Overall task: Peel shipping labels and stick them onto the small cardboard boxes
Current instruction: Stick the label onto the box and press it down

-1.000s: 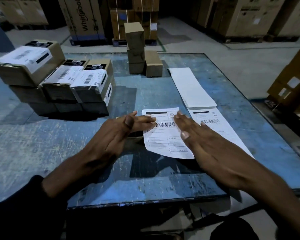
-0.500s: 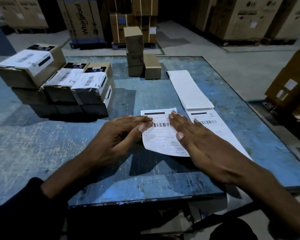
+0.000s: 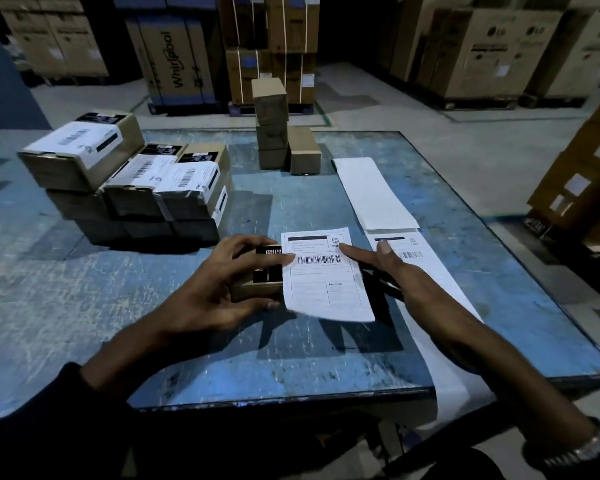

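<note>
A small cardboard box (image 3: 261, 285) lies on the blue table (image 3: 84, 306) in front of me, with a white shipping label (image 3: 326, 282) across its top and overhanging toward me. My left hand (image 3: 215, 292) grips the box's left end, its fingertips on the label's left edge. My right hand (image 3: 395, 271) is open, with its fingertips pressing the label's right side. To the right, the label strip (image 3: 420, 268) runs from the table's middle off its front edge.
A pile of labelled boxes (image 3: 132, 181) stands at the left. Three plain small boxes (image 3: 284, 136) are stacked at the back centre. Large cartons (image 3: 174, 60) on pallets fill the floor beyond, and more cartons (image 3: 589, 174) stand at the right.
My left hand has shifted from lying flat on the label to gripping the box's left end. My right hand has slid to the right, uncovering most of the label.
</note>
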`<state>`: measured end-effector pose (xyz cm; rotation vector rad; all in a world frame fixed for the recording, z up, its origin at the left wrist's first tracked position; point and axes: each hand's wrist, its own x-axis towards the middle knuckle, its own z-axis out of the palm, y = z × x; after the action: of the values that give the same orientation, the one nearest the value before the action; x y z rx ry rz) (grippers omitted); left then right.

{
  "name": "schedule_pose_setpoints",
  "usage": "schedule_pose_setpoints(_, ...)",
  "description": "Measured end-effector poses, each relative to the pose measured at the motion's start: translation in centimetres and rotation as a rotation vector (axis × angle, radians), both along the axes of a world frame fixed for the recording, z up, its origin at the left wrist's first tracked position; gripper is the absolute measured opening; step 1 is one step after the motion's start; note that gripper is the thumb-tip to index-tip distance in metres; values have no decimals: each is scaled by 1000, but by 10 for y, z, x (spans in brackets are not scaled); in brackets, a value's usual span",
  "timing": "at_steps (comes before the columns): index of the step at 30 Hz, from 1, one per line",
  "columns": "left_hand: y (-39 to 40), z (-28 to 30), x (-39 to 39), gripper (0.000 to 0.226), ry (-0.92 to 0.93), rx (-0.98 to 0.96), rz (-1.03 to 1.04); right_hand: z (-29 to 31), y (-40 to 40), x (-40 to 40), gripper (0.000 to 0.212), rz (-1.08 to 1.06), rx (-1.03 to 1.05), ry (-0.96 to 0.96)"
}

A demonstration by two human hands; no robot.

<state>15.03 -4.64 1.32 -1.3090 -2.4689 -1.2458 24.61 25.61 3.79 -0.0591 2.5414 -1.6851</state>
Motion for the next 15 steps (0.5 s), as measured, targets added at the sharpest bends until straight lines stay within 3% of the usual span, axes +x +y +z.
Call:
schedule_pose_setpoints(6, 9, 41, -21, 60, 47, 97, -53, 49, -6, -25, 46, 50, -53, 106)
schedule_pose_setpoints(10, 18, 71, -56, 65, 8, 107, -79, 63, -12, -55, 42, -24, -243, 216)
schedule_pose_setpoints(15, 30, 61, -83, 70, -10, 277, 6, 57, -7, -95, 36, -102, -382, 218)
